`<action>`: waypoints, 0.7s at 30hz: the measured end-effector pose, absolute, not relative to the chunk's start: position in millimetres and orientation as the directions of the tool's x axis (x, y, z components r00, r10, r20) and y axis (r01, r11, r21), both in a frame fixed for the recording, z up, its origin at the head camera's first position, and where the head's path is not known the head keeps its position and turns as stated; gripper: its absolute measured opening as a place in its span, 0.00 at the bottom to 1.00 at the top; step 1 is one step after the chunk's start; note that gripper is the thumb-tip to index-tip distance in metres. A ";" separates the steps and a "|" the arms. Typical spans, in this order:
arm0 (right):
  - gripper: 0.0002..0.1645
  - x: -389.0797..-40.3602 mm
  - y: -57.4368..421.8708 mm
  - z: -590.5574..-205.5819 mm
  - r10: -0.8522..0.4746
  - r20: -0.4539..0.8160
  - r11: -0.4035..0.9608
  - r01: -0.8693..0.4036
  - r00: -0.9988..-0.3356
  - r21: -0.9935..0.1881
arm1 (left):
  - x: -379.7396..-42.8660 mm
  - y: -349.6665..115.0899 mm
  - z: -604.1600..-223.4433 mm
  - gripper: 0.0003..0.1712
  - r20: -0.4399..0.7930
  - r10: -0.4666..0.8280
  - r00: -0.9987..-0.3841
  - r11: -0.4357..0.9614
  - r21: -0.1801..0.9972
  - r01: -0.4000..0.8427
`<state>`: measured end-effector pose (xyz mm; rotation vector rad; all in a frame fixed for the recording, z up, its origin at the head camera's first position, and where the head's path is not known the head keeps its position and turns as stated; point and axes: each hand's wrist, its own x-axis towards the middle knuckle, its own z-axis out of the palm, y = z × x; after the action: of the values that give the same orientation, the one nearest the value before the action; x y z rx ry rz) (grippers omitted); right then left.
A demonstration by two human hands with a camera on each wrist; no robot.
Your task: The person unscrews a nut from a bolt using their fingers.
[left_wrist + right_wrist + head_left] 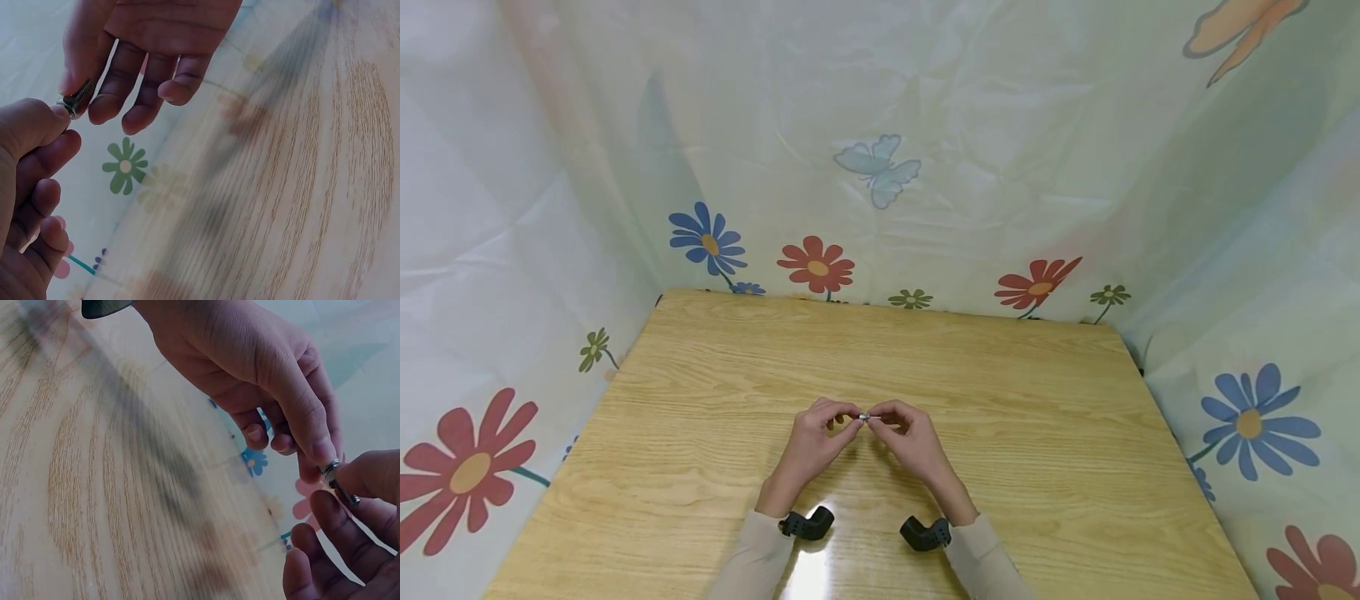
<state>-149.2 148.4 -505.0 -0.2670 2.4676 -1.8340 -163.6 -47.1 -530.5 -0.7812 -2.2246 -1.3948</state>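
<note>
Both hands meet over the middle of the table, fingertips close together around a small metal screw [82, 92]. My left hand [809, 440] pinches the silver, ring-like end [330, 466] between thumb and index finger. My right hand [919, 443] pinches the screw by its threaded shank, thumb on one side and index finger on the other. In the right wrist view the threaded tip pokes out below the right thumb. Fingertips hide part of the silver end, and I cannot tell whether it is a head, nut or washers. The other fingers of both hands are loosely bent.
The hands are above a wood-grain table [1030, 400]. A pale curtain [970, 150] printed with flowers and butterflies rises behind the table and along both sides. Each wrist carries a black camera mount, one on the left [808, 523] and one on the right [925, 534].
</note>
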 end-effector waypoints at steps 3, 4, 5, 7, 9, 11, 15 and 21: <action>0.08 -149.3 148.6 -505.2 -0.179 0.063 0.258 -0.109 -0.982 -0.960 | -163.3 -46.9 -530.4 0.07 0.598 0.242 -0.764 0.344 0.683 0.644; 0.08 -149.3 148.8 -505.1 -0.182 0.066 0.252 -0.111 -0.981 -0.961 | -163.2 -46.8 -530.4 0.07 0.601 0.240 -0.762 0.344 0.681 0.646; 0.08 -149.2 148.9 -505.0 -0.184 0.069 0.248 -0.115 -0.980 -0.962 | -163.1 -46.7 -530.6 0.07 0.604 0.238 -0.761 0.344 0.680 0.648; 0.08 -149.3 148.8 -504.8 -0.186 0.074 0.244 -0.119 -0.980 -0.963 | -162.9 -46.6 -531.0 0.07 0.607 0.235 -0.759 0.345 0.678 0.649; 0.10 -149.6 148.9 -505.4 -0.186 0.082 0.241 -0.126 -0.979 -0.962 | -163.0 -46.6 -531.8 0.07 0.615 0.234 -0.753 0.345 0.672 0.655; 0.13 -150.1 148.7 -505.5 -0.186 0.083 0.241 -0.127 -0.979 -0.962 | -163.0 -46.4 -532.1 0.07 0.620 0.231 -0.750 0.345 0.669 0.659; 0.19 -150.6 148.7 -506.4 -0.174 0.067 0.233 -0.108 -0.982 -0.967 | -163.0 -45.9 -532.1 0.08 0.631 0.229 -0.741 0.344 0.660 0.668; 0.19 -150.4 148.7 -508.7 -0.150 0.037 0.218 -0.070 -0.988 -0.973 | -162.7 -45.5 -532.1 0.08 0.638 0.222 -0.737 0.340 0.658 0.672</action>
<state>-150.4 148.7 -508.7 -0.2166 2.4006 -1.9127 -162.7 -45.5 -532.1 -0.7835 -2.1706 -1.3777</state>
